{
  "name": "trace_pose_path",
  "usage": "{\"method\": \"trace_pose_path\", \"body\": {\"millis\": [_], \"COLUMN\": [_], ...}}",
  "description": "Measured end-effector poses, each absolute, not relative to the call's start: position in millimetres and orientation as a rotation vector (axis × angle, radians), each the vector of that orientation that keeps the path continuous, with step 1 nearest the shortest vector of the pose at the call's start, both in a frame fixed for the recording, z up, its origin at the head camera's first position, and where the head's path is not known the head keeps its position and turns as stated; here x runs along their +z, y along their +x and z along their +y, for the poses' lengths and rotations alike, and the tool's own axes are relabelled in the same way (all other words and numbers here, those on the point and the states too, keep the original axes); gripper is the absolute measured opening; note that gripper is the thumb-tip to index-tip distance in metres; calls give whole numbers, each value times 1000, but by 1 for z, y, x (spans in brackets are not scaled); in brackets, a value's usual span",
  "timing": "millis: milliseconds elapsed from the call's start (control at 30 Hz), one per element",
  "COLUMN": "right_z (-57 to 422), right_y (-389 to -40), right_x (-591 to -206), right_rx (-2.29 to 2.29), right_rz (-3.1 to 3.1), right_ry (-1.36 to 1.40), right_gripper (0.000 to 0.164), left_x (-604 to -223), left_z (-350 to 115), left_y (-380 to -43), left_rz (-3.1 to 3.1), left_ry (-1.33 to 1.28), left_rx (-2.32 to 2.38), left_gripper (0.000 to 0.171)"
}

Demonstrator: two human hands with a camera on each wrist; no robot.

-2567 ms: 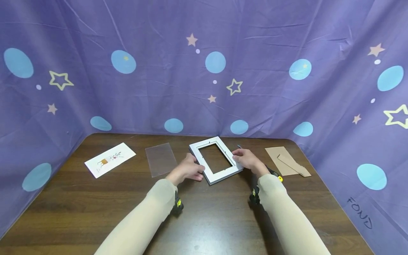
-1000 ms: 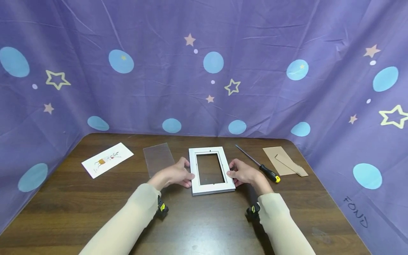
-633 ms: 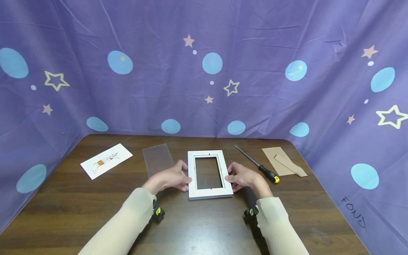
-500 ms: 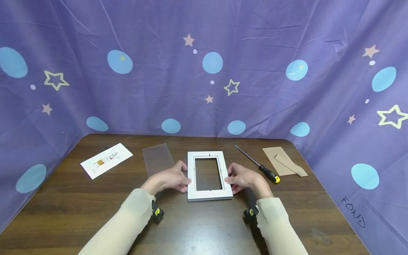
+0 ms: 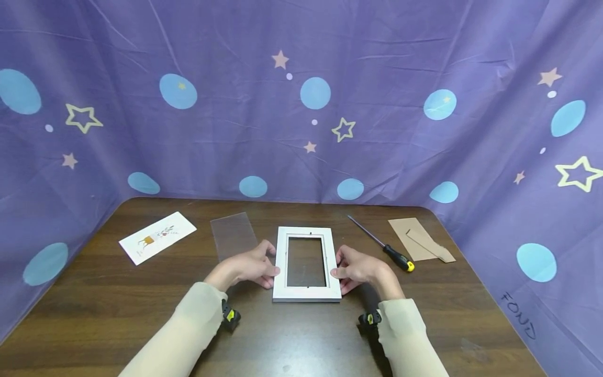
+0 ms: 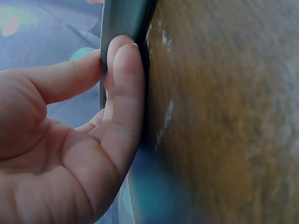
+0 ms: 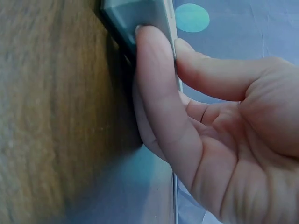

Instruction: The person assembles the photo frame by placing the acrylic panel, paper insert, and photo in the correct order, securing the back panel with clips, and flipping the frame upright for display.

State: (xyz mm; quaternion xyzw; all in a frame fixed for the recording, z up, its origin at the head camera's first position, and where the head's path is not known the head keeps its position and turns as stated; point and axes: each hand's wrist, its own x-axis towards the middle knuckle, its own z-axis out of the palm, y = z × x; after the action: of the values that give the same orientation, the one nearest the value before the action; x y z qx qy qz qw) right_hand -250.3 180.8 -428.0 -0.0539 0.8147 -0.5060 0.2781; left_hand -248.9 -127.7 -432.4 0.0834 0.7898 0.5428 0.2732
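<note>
A white picture frame (image 5: 306, 294) lies at the middle of the table with its small dark tabs facing up. My left hand (image 5: 254, 264) grips its left side, thumb on the top face and fingers along the outer edge. On the opposite side, my right hand (image 5: 359, 268) holds the frame in the same way. The left wrist view shows the thumb and fingers (image 6: 127, 84) against the frame's edge (image 6: 122, 23), close to the wood. In the right wrist view, fingers (image 7: 159, 79) press the frame's side (image 7: 135, 16) near a corner.
Left of the frame lie a clear sheet (image 5: 233, 233) and a white card with a printed deer (image 5: 157, 237). To the right are a screwdriver (image 5: 395, 256), a brown backing board (image 5: 407, 230) and a narrow cardboard piece (image 5: 431, 246) on it. A purple curtain (image 5: 254, 141) closes the back.
The frame was tilted and farther back; both hands have turned it straight and drawn it nearer. The left hand shifted from the lower left corner to the left side. The screwdriver is now uncovered.
</note>
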Motion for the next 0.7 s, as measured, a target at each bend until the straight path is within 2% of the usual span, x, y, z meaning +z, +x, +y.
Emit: {"method": "trace_pose_path", "body": {"millis": [700], "right_z": [182], "right_y": [-251], "right_x": [-429], "right_rx": [-1370], "right_rz": [2164], "right_ry": [-164], "right_gripper": [25], "left_x": [-432], "left_z": [-128], "left_y": [-247], "left_rz": [2116], "left_ry": [219], "left_rx": [1484], "left_gripper": [54]}}
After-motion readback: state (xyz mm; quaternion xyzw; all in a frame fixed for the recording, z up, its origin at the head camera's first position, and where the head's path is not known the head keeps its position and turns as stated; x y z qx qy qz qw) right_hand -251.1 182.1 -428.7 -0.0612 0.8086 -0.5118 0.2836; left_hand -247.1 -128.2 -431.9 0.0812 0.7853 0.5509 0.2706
